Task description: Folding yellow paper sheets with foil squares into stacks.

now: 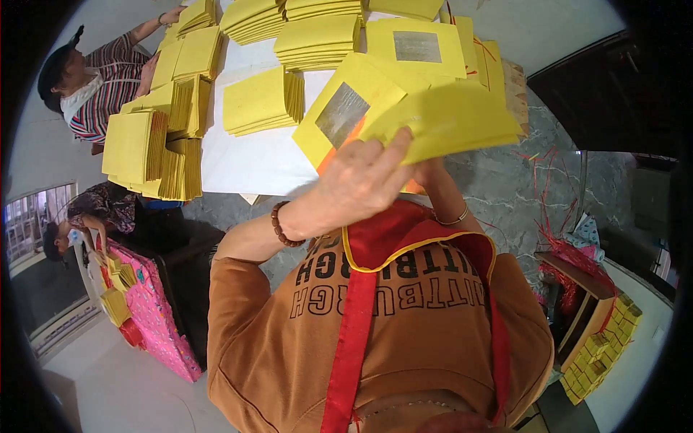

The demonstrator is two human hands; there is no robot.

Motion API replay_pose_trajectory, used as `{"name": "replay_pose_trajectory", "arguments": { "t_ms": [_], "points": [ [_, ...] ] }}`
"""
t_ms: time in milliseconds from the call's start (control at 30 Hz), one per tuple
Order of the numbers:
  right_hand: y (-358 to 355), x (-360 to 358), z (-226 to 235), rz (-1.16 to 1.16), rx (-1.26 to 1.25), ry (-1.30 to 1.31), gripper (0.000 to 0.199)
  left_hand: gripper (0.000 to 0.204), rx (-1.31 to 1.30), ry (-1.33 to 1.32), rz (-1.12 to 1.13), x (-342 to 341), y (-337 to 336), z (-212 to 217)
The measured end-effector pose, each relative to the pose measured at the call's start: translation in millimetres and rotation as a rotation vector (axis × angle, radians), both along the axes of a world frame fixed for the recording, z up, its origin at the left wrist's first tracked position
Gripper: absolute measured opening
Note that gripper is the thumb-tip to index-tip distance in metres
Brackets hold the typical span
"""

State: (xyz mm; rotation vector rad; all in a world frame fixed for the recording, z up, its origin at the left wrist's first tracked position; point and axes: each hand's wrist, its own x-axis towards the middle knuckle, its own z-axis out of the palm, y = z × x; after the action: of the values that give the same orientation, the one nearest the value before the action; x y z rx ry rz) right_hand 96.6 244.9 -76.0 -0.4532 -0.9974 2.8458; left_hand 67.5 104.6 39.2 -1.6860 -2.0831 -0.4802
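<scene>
Nearest is the person's brown shirt with a red apron strap [359, 317] running down it. Just above, the left hand [357, 180], with a brown bead bracelet [283, 225] on its wrist, is closed on the near edge of a bundle of yellow paper sheets [451, 119], thumb on top. The right hand [427, 172] is mostly hidden under the bundle at about five o'clock from the left hand; it seems to hold the bundle from below, but I cannot tell its grip. The two hands are close together.

Right behind the bundle, at eleven o'clock from it, lies a yellow sheet with a silver foil square [345, 112], tilted. Farther back another foil sheet [416, 47] lies on a pile. Stacks of yellow paper [261, 101] cover the white table [249, 159].

Far off at ten o'clock, a person in a striped shirt [108, 79] reaches toward more stacks. At eight o'clock a pink box [155, 310] stands on the floor.
</scene>
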Motion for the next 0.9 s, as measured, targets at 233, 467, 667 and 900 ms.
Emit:
{"name": "replay_pose_trajectory", "arguments": {
  "t_ms": [233, 467, 667, 900],
  "points": [
    [-1, 3, -14, 0.005, 0.055, -0.020, 0.052, 0.018, 0.176, -0.023, -0.104, 19, 15, 2],
    [2, 7, -24, -0.002, 0.099, -0.041, 0.050, 0.023, 0.038, 0.019, -0.055, 15, 3, -1],
    [2, 8, -27, -0.005, 0.141, -0.055, 0.049, 0.037, -0.131, -0.005, 0.028, 13, 1, -19],
    [-4, 4, -7, -0.062, -0.020, -0.051, 0.049, 0.040, -0.244, 0.015, 0.123, 7, 9, -52]
  ]
}}
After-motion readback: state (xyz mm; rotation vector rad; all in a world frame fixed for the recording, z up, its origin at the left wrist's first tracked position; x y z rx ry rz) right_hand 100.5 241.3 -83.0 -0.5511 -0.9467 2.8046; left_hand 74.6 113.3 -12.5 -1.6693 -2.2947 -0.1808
